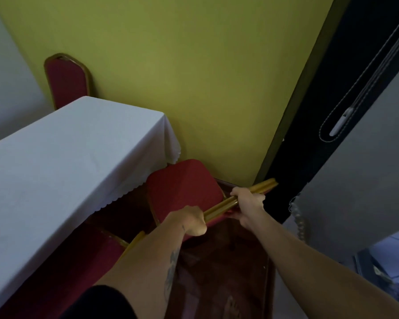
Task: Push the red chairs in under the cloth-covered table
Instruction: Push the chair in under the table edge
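Observation:
A red chair (184, 187) with a gold frame stands at the near corner of the white cloth-covered table (62, 162), its seat partly outside the cloth's edge. My left hand (190, 222) and my right hand (248, 200) both grip the gold top rail of its backrest. A second red chair (97, 252) sits lower left, mostly under the cloth, with part of its gold frame showing. A third red chair (66, 80) stands at the table's far end against the wall.
A yellow-green wall (194, 77) runs close behind the chair. A dark frame and a grey blind with a cord (346, 120) stand at the right. The floor below is dark reddish wood (221, 272).

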Action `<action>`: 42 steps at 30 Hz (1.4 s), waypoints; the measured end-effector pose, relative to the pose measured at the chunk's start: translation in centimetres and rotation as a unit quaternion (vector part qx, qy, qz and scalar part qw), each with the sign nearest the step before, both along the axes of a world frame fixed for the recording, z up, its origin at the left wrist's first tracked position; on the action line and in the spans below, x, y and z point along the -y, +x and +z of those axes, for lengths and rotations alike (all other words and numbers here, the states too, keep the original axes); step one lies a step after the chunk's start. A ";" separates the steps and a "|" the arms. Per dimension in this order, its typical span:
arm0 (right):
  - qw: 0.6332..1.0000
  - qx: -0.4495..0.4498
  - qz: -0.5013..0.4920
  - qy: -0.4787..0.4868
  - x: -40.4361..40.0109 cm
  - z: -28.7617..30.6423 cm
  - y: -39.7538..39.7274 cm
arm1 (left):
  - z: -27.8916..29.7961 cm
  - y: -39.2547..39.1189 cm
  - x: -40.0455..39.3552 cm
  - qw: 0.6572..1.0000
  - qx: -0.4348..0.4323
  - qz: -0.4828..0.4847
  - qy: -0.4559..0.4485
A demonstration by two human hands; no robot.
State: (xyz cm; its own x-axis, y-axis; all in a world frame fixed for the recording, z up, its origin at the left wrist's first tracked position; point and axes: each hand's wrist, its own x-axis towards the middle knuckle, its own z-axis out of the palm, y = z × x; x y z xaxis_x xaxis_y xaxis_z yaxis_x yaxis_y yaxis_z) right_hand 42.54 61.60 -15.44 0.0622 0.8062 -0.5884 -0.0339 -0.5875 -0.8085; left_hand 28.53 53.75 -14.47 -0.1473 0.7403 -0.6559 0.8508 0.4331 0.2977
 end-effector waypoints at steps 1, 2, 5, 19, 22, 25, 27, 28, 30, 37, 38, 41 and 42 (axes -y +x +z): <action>1.000 -0.004 0.001 0.003 -0.3 0.1 0.1 | 0.4 0.2 0.0 1.000 -0.004 -0.004 0.008; 1.000 -0.009 -0.001 0.007 -0.8 0.0 0.2 | 0.8 0.4 0.0 1.000 -0.011 -0.011 0.018; 1.000 0.013 0.016 0.010 -1.8 -0.3 0.8 | 1.3 1.4 0.3 0.999 -0.019 -0.023 0.041; 0.967 0.021 0.252 0.025 -5.4 0.7 -0.5 | 1.4 2.2 0.8 0.998 -0.020 0.018 0.064; 0.960 0.018 0.279 0.019 -6.9 0.5 -1.5 | 1.4 2.1 -0.1 0.997 -0.017 0.043 0.059; 0.955 0.006 0.296 0.015 -8.8 0.3 -2.3 | 1.5 2.0 -1.4 0.996 -0.012 0.070 0.057; 0.953 0.003 0.304 0.016 -10.2 0.0 -2.7 | 1.5 1.9 -2.3 0.995 -0.014 0.088 0.053; 0.952 0.005 0.306 0.019 -10.7 -0.2 -2.9 | 1.3 1.8 -2.7 0.994 -0.012 0.100 0.050; 0.949 0.010 0.314 0.027 -11.8 -0.6 -3.5 | 1.2 1.6 -3.6 0.990 -0.005 0.136 0.041; 0.942 0.000 0.332 0.054 -15.8 -1.0 -5.0 | 0.3 1.3 -6.4 0.969 0.038 0.239 0.054; 0.941 -0.001 0.333 0.056 -16.1 -1.1 -5.1 | 0.2 1.2 -6.8 0.968 0.036 0.242 0.052; 0.942 -0.011 0.331 0.055 -16.8 -1.2 -5.9 | 0.3 0.6 -7.7 0.968 0.037 0.245 0.041; 0.942 -0.014 0.332 0.053 -17.0 -1.1 -6.2 | 0.3 0.3 -7.9 0.967 0.037 0.247 0.040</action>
